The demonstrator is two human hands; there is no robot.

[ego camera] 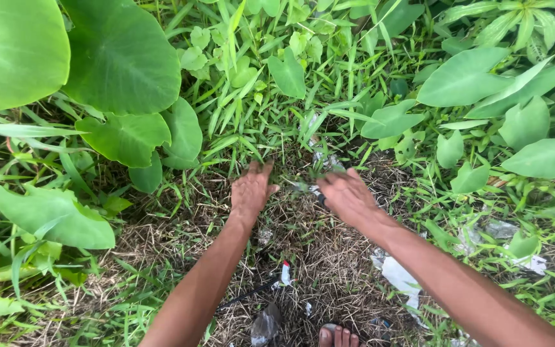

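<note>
Dry brown straw-like ground (pixel 329 270) lies under me, ringed by broad heart-shaped green leaves (pixel 120 58) and long green grass blades (pixel 252 109). My left hand (pixel 250 189) reaches palm down into the grass, fingers spread and curled among the stems at its base (whether they actually grip any, I cannot tell). My right hand (pixel 347 193) is closed around a small dark-handled metal tool (pixel 306 188), its tip pointing toward my left hand. Scraps of white litter (pixel 398 276) lie near my bare toes (pixel 336 335).
</note>
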